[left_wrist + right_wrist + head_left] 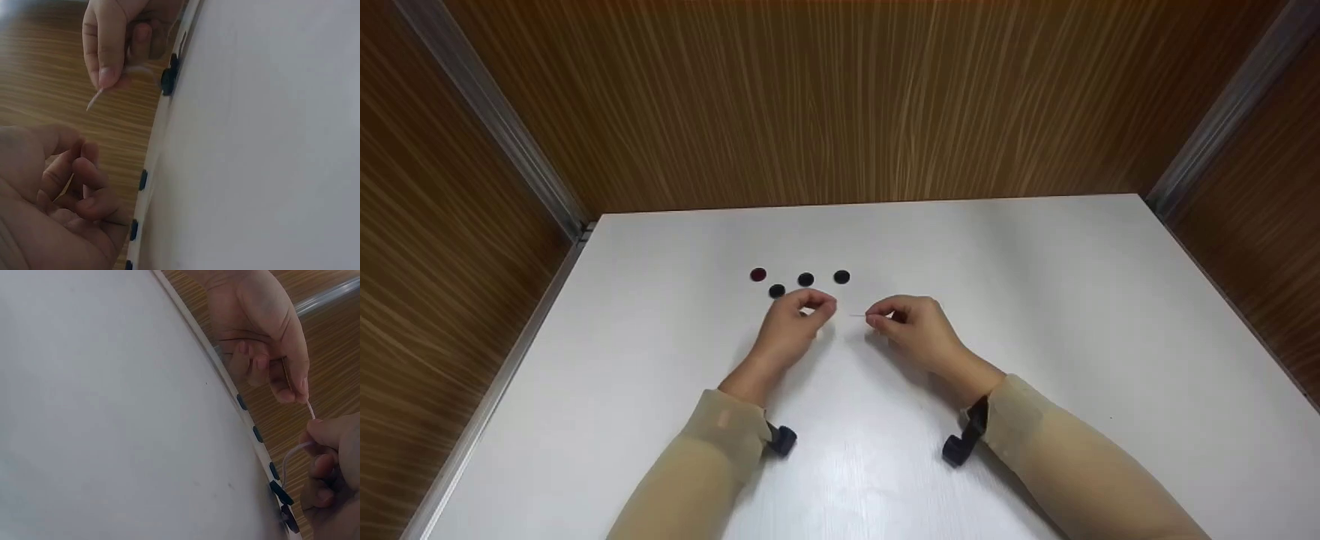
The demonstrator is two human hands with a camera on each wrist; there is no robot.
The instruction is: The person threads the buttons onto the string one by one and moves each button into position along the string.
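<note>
A thin white thread (292, 453) sits between the two hands just above the white table (1035, 315), in front of a small group of buttons. The right hand (919, 330) pinches it between thumb and forefinger, with a short stiff end poking out toward the other hand; the left wrist view shows that end (93, 101) jutting from the fingertips (109, 73), and the right wrist view shows the rest of the thread curving back below the thumb. The left hand (795, 326) is just beside it, its fingers curled in with thumb and forefinger brought together at the tip; the right wrist view shows a fine white bit at those fingertips (301, 385), though what it is cannot be told. The two hands' fingertips are near each other but apart. Just beyond the left hand lie three black buttons (805, 280) and one dark red button (758, 275), flat on the table, the nearest black one close to the left knuckles. Both forearms wear beige sleeves (1057, 450) with a dark wrist strap (971, 431). Brown wood-grain walls (840, 97) enclose the table.
</note>
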